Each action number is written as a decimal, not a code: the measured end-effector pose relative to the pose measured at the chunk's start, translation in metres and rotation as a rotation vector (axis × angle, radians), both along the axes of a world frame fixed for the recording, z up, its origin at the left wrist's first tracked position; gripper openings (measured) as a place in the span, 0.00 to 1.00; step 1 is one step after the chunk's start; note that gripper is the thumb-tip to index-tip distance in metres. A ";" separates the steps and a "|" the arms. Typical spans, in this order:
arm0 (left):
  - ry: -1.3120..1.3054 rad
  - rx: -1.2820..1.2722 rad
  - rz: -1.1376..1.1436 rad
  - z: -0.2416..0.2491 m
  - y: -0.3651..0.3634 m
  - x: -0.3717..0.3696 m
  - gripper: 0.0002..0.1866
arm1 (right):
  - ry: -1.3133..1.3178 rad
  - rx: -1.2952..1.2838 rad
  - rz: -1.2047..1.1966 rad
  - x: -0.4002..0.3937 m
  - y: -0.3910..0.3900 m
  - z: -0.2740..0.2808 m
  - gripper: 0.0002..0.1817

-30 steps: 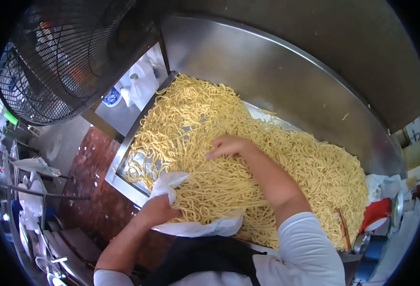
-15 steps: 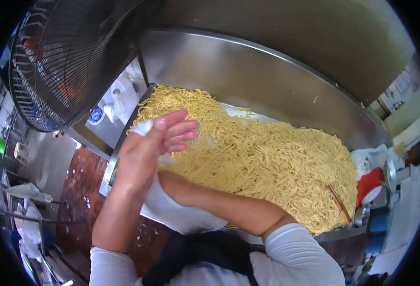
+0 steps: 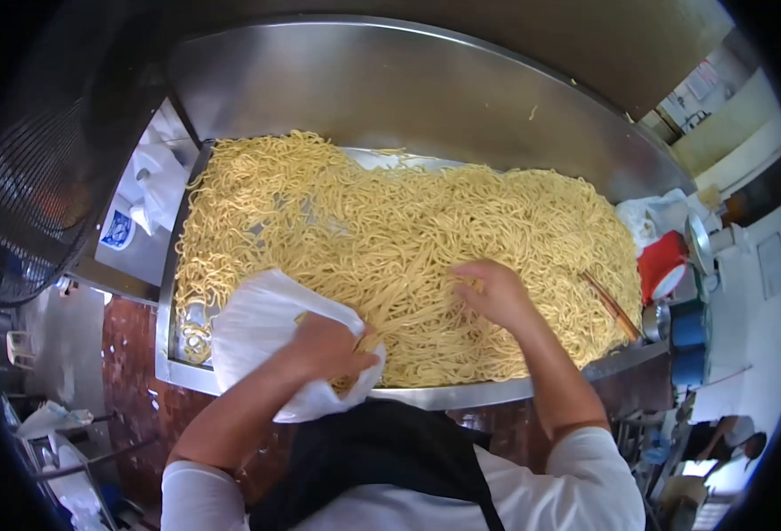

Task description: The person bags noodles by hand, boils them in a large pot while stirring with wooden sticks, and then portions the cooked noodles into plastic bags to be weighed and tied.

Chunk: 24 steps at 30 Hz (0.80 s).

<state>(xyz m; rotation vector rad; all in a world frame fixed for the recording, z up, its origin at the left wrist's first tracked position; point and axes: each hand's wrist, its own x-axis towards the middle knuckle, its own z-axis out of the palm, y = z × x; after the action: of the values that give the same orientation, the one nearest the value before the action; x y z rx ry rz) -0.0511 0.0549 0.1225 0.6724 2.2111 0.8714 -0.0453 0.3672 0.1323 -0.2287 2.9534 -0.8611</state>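
Observation:
A wide heap of yellow noodles spreads over a metal-edged table. My left hand is at the mouth of a white plastic bag, its fingers curled, with some noodles showing at the fingertips. More noodles are partly visible inside the bag, which lies over the front edge of the table. Above the middle of the heap, my right hand has thumb and forefinger apart, with nothing visible between them. Its other fingers are mostly hidden.
Wooden sticks lie on the noodles at the right. Beyond them are a red item, a clear plastic bag and a metal cup. A tall metal panel backs the table. A fan stands at the left.
My right hand has come out from the bag area and moved right over the noodles. My left hand has dropped from above the heap to the bag's mouth. The view has shifted.

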 end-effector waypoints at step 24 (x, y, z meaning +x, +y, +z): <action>-0.251 0.928 0.814 0.082 -0.083 -0.033 0.34 | 0.771 -0.792 -0.254 -0.097 0.009 0.135 0.03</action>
<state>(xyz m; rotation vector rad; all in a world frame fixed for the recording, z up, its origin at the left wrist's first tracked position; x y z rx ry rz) -0.0839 -0.0279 0.2041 -0.0298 1.7385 2.3039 -0.1425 0.3760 0.2674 -0.2554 3.0811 -2.4366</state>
